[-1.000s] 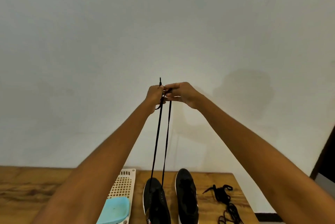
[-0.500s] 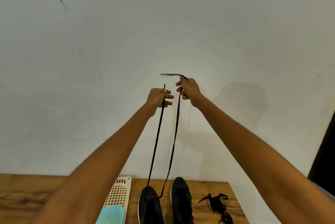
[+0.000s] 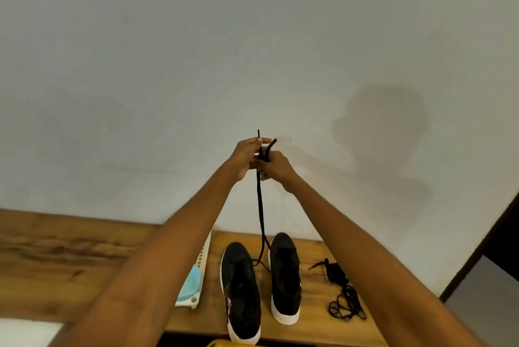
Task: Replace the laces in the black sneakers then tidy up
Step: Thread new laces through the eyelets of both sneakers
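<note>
Running along the lower left of the frame, the wooden table (image 3: 70,245) carries a white perforated basket (image 3: 202,255) with a pale blue dish (image 3: 190,285) in it, likely kept for the tidy-up. At centre the left hand (image 3: 245,160) pinches one end of the black lace (image 3: 260,206), its tip poking above the fingers, and the right hand (image 3: 276,168), touching it, grips the other end; holding both ends together and high seems meant to even the two halves. The lace drops to the left sneaker (image 3: 240,287), where it is threaded, just beside the right sneaker (image 3: 285,273) at lower centre. Toward the lower right a tangled pile of black laces (image 3: 341,293) lies apart, probably the removed ones
</note>
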Demonstrator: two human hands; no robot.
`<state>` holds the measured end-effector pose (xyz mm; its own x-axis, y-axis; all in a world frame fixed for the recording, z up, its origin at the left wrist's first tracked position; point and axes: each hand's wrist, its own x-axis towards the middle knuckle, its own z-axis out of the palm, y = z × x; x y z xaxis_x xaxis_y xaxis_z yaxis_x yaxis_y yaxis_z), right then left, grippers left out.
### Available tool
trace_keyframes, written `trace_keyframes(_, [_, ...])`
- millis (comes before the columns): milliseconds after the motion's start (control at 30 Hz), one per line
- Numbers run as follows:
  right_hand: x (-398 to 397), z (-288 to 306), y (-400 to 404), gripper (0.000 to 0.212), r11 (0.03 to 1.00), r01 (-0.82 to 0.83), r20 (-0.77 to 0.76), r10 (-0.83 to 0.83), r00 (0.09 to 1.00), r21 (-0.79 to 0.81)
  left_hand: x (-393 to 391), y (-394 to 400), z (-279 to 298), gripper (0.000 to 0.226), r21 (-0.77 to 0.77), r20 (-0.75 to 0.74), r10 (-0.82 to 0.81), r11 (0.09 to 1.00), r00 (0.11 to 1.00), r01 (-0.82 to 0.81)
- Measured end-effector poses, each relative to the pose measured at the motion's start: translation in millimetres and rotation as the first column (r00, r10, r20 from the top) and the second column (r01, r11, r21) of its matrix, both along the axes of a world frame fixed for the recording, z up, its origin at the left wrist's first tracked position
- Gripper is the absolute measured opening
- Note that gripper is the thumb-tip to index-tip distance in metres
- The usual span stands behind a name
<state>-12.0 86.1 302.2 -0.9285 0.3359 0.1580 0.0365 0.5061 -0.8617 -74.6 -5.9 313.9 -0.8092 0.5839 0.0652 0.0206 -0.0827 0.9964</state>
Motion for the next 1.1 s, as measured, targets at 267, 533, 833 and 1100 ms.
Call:
trace_keyframes(267, [-22, -129, 11, 0.024, 0.996, -0.020, 0.304, -0.007, 0.953, 0.088, -45, -27, -169, 0.024, -0.093, 0.449, 0.463, 0.875, 0.764, -0.476])
trace_keyframes(533, [-23, -273, 31, 0.025, 0.985, 0.045, 0.563, -0.133, 0.816, 0.168, -37, -54, -313, 0.026, -0.874, -0.319, -0.091, 0.413, 0.943, -0.256])
trace_keyframes(833, [-22, -319, 30, 0.021, 0.975, -0.031, 0.578, -0.103, 0.809, 0.218, -37, -44, -351, 0.020, -0.689, -0.473, -0.112, 0.665, 0.874, -0.288])
trace_keyframes(1100, [-23, -325, 34, 0.032, 0.975, -0.031, 0.619, -0.115, 0.777, 0.220, -37, -40, -357, 0.020, -0.618, -0.133, 0.185, 0.752, 0.974, -0.228])
